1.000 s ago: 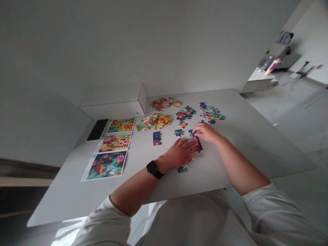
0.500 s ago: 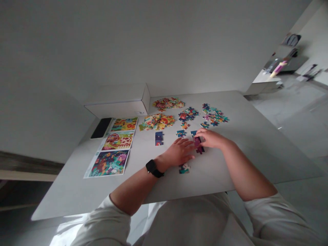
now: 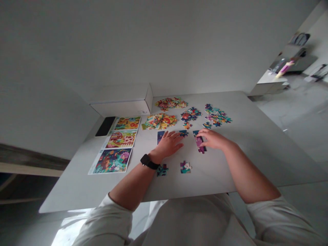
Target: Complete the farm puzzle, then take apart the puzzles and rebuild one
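Note:
My right hand (image 3: pixel 212 138) has its thumb and fingers on a purple jigsaw puzzle piece (image 3: pixel 200 141), which lies in a short upright column with a blue piece at its top. My left hand (image 3: pixel 169 145) is stretched flat with its fingers apart, partly covering a dark blue pair of puzzle pieces (image 3: pixel 160 135). Its fingertips reach close to a blue-and-yellow piece (image 3: pixel 183 133). Nearer to me lie a piece with a white figure (image 3: pixel 186 167) and a teal piece (image 3: pixel 162 170), the latter beside my watch wrist.
Several piles of loose pieces lie farther back: a yellow-orange pile (image 3: pixel 160 121), a red-yellow pile (image 3: pixel 171 103), a dark blue pile (image 3: pixel 190 114) and a teal pile (image 3: pixel 217 115). Picture sheets (image 3: pixel 112 160), a black phone-like slab (image 3: pixel 105 126) and a white box (image 3: pixel 123 108) stand left.
My left hand has moved left, away from the purple piece, and now lies over the dark blue pair. My right hand stays at the purple piece. The view has shifted slightly.

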Demonstrator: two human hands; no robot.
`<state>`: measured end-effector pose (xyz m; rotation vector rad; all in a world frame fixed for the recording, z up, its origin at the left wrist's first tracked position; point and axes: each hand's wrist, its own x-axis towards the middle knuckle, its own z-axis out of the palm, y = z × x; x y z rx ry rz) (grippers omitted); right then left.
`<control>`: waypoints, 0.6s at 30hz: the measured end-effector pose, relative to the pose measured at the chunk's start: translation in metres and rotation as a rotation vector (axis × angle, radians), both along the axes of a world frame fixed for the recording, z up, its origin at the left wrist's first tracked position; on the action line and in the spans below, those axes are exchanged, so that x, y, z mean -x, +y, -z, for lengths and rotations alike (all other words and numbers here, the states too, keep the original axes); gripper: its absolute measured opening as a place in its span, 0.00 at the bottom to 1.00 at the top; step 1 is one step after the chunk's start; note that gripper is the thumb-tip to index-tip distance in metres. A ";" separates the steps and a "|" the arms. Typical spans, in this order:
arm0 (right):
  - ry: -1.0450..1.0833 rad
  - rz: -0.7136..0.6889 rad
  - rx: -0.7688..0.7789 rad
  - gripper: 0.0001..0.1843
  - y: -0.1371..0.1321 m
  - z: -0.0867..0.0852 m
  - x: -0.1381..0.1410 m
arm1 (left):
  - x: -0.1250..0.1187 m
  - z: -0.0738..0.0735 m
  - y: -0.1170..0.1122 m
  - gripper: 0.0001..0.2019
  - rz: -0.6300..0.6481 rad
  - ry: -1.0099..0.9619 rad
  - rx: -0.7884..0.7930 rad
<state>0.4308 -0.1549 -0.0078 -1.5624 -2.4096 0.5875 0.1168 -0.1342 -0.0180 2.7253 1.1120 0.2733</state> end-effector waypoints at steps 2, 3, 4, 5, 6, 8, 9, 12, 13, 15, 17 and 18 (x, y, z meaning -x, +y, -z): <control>0.008 0.004 -0.006 0.26 0.000 0.001 -0.001 | 0.000 0.000 0.000 0.23 0.007 0.001 -0.002; 0.012 0.004 -0.009 0.26 0.000 0.001 -0.001 | 0.000 0.001 -0.001 0.23 0.008 0.001 -0.004; 0.015 0.004 -0.012 0.26 0.000 0.001 -0.001 | -0.001 0.002 -0.001 0.23 0.005 0.002 -0.005; 0.017 0.004 -0.015 0.26 0.000 0.001 -0.001 | -0.002 0.003 -0.002 0.23 0.001 0.003 -0.005; 0.017 0.003 -0.017 0.26 0.000 0.002 -0.002 | -0.003 0.003 -0.002 0.23 -0.001 0.004 -0.004; 0.015 0.004 -0.021 0.26 0.001 0.003 -0.003 | -0.002 0.003 -0.002 0.23 -0.001 -0.004 -0.004; 0.014 0.002 -0.023 0.26 0.001 0.004 -0.003 | 0.000 0.001 -0.001 0.23 -0.003 -0.018 -0.010; 0.012 0.002 -0.025 0.26 0.001 0.007 -0.004 | 0.019 -0.013 0.010 0.23 -0.039 -0.113 -0.060; 0.011 0.004 -0.025 0.26 0.001 0.008 -0.005 | 0.030 -0.019 0.015 0.23 -0.066 -0.155 -0.078; 0.010 0.009 -0.021 0.26 0.001 0.009 -0.005 | 0.055 -0.030 0.024 0.22 -0.142 -0.234 -0.098; 0.011 0.007 -0.015 0.26 0.000 0.009 -0.006 | 0.078 -0.036 0.030 0.22 -0.197 -0.272 -0.092; 0.013 0.004 -0.014 0.26 0.000 0.009 -0.006 | 0.087 -0.035 0.031 0.22 -0.205 -0.270 -0.082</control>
